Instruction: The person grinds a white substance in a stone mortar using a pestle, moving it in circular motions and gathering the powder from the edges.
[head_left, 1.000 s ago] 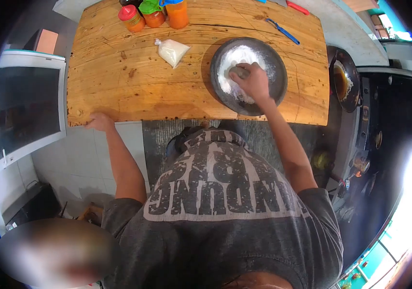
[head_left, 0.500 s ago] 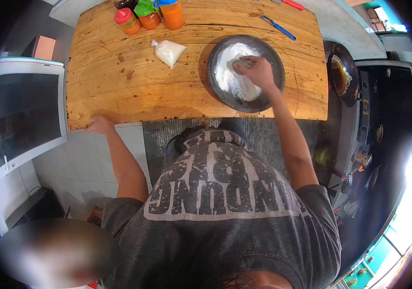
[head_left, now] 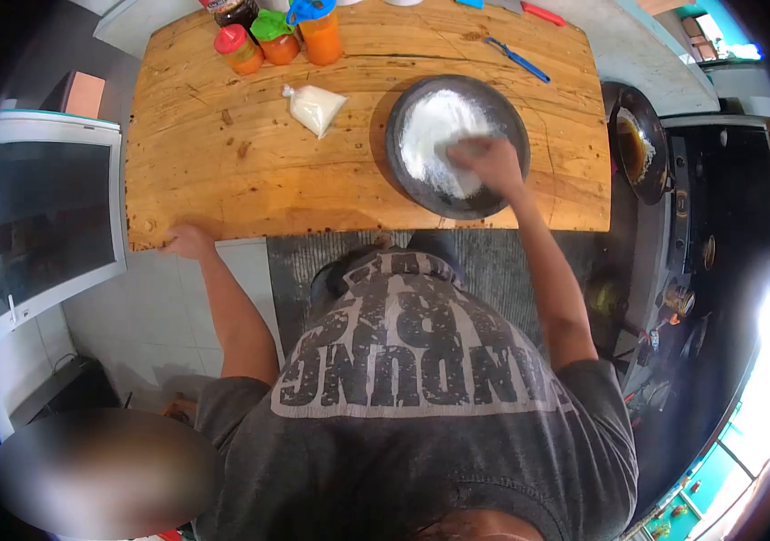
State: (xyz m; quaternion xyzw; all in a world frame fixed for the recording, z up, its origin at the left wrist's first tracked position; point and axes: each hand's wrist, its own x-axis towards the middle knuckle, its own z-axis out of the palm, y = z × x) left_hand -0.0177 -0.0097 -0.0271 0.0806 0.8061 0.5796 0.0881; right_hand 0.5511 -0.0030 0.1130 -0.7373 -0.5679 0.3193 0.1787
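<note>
A round dark stone mortar (head_left: pixel 400 179) stands near the front right of the wooden table. White powder (head_left: pixel 434 135) is spread over its bowl, thicker on the left side. My right hand (head_left: pixel 496 166) is closed around a grey stone pestle (head_left: pixel 460 153), blurred by motion, and presses it down into the powder right of the middle. At the table's front left corner, my left hand (head_left: pixel 190 242) grips the table edge (head_left: pixel 165 236); some of its fingers are hidden. A knotted clear plastic bag (head_left: pixel 314 109) of pale granules lies left of the mortar.
Lidded containers (head_left: pixel 282 41) stand at the back left of the wooden table (head_left: pixel 250 162). A blue-handled peeler (head_left: pixel 518 59) and a red-handled tool (head_left: pixel 542 13) lie toward the back right. A wok (head_left: pixel 639 149) with brown liquid sits on the stove at right.
My right hand has moved the pestle toward me and slightly right across the powder. My left hand stays at the table corner. The whole view has shifted slightly.
</note>
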